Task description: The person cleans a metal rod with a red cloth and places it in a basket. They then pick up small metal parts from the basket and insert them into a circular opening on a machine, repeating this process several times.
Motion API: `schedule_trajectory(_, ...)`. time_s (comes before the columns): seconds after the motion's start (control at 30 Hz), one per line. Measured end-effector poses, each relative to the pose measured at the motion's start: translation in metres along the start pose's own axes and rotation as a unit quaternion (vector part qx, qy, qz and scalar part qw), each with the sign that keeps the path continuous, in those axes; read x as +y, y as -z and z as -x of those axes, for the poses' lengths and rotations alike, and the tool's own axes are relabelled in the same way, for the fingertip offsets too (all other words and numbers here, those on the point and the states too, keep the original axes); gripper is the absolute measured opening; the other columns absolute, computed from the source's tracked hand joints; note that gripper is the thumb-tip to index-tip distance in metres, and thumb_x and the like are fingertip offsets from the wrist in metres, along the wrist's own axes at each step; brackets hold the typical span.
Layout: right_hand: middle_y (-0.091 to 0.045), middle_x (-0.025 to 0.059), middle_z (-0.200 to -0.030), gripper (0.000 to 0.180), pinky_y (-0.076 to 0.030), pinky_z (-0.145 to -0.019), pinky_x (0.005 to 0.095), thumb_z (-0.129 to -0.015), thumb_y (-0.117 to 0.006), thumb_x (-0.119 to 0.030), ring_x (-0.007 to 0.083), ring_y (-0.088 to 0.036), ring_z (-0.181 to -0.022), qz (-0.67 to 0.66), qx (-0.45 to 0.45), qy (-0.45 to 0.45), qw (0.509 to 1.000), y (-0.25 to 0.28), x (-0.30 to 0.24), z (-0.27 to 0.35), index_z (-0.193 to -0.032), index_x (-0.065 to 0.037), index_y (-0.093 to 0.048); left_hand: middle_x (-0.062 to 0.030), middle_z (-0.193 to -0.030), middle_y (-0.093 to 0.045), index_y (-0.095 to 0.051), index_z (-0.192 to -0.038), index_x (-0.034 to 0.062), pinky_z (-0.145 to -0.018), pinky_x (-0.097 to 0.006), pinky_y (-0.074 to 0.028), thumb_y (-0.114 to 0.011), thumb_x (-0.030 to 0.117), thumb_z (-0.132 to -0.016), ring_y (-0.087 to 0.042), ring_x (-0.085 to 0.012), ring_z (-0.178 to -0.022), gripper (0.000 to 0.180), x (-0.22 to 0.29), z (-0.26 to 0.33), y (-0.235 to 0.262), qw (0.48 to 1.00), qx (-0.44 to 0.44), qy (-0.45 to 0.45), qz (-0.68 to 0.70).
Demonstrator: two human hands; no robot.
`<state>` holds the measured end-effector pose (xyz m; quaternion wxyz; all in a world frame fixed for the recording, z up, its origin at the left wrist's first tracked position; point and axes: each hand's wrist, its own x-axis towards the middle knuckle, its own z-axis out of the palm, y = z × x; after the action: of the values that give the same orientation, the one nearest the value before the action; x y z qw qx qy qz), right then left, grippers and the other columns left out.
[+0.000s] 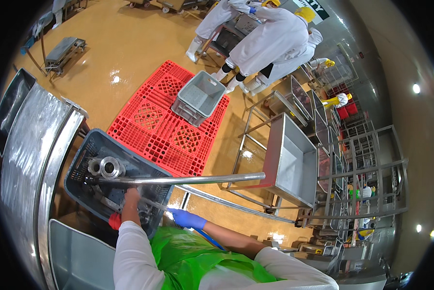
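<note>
My right hand [187,218], in a blue glove, is closed around the end of a blue hose [209,239]. A clear streak of water [154,204] runs from it toward the dark grey crate [81,189]. Over that crate is my bare left hand [131,195], its fingers closed; what they hold is hidden. Just beyond the left hand, a long metal pipe [202,180] lies across the crate and sticks out past its right side. Ringed metal cylinders [110,167] stand inside the crate, with other parts too blurred to name. A red object [115,221] shows beside my left wrist.
A red pallet [144,116] lies beyond the crate, carrying a grey bin [197,99]. Left is a steel table [28,145]; a grey tub [79,251] sits near me. A steel trough on legs [294,164] stands right. Co-workers in white [270,38] stand behind the pallet.
</note>
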<state>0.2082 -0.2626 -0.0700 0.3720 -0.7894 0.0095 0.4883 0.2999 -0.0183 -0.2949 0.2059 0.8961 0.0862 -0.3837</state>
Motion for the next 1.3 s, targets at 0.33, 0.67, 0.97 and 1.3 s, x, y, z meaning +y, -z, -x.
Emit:
schedule_trajectory(0.33,-0.061,0.025,-0.114,0.049,-0.05,-0.081,0.0395,-0.095,-0.033,-0.022,0.0306,-0.064,-0.092,0.022,-0.019,-0.034,0.999,0.023,-0.058,0.022,-0.142,-0.011,-0.039,-0.0211,-0.121,-0.059,-0.049,-0.132,0.0116,-0.096,-0.044,-0.047,-0.071,0.029,-0.075,-0.057,-0.0372,-0.113,0.064,-0.013,-0.009,-0.006,0.998,0.022,0.007,0.059)
schedule_trajectory(0.67,-0.063,0.0173,-0.08,0.051,-0.044,-0.048,0.0366,-0.093,-0.037,-0.022,0.0209,-0.054,-0.051,-0.034,0.003,-0.007,0.999,0.014,-0.018,-0.012,-0.143,-0.012,-0.038,-0.0189,-0.129,-0.054,-0.058,-0.119,0.0026,-0.097,-0.044,-0.047,-0.074,0.021,-0.073,-0.054,-0.0339,-0.118,0.052,-0.016,0.016,-0.002,0.995,0.038,-0.003,0.088)
schedule_trajectory(0.97,-0.057,0.0259,-0.122,0.053,-0.042,-0.098,0.0409,-0.09,-0.039,-0.013,0.0354,-0.056,-0.115,0.037,0.009,0.022,0.999,-0.003,0.013,-0.042,-0.143,-0.008,-0.037,-0.0176,-0.126,-0.056,-0.056,-0.121,0.0042,-0.097,-0.044,-0.046,-0.066,0.027,-0.078,-0.051,-0.0325,-0.12,0.049,-0.007,0.033,0.015,0.993,0.036,0.018,0.109)
schedule_trajectory(1.3,-0.059,0.0271,-0.116,0.054,-0.046,-0.092,0.0407,-0.088,-0.04,-0.008,0.0355,-0.06,-0.104,0.018,0.002,0.052,0.998,-0.016,0.002,-0.031,-0.142,-0.007,-0.038,-0.0193,-0.109,-0.064,-0.063,-0.111,0.0051,-0.089,-0.048,-0.046,-0.06,0.034,-0.085,-0.055,-0.0393,-0.109,0.039,-0.029,-0.006,-0.04,0.928,0.282,0.028,0.244)
